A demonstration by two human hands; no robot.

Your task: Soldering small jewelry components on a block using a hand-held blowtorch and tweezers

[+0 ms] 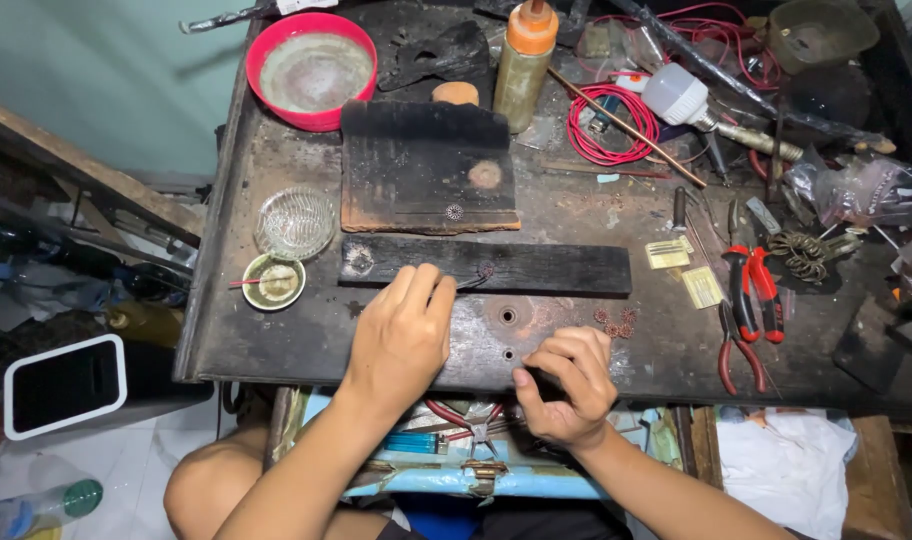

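My left hand (401,335) rests palm down on the dark worn workbench (276,345), its fingertips at the near edge of a long charred wooden bar (536,266); a thin dark tool seems to stick out from under the fingers toward the bar. My right hand (566,385) hovers at the bench's front edge with fingers curled and pinched together on something too small to make out. Several tiny reddish metal pieces (616,322) lie just beyond my right hand. A burnt square block (426,165) with a small round filigree piece sits behind the bar.
A red bowl (314,70), a glass dish (294,222) and a small cup (273,281) stand at the left. Red-handled pliers (751,290), red wire coil (606,125), an orange-capped bottle (524,65) and clutter fill the right and back. An open drawer (476,450) with tools sits below.
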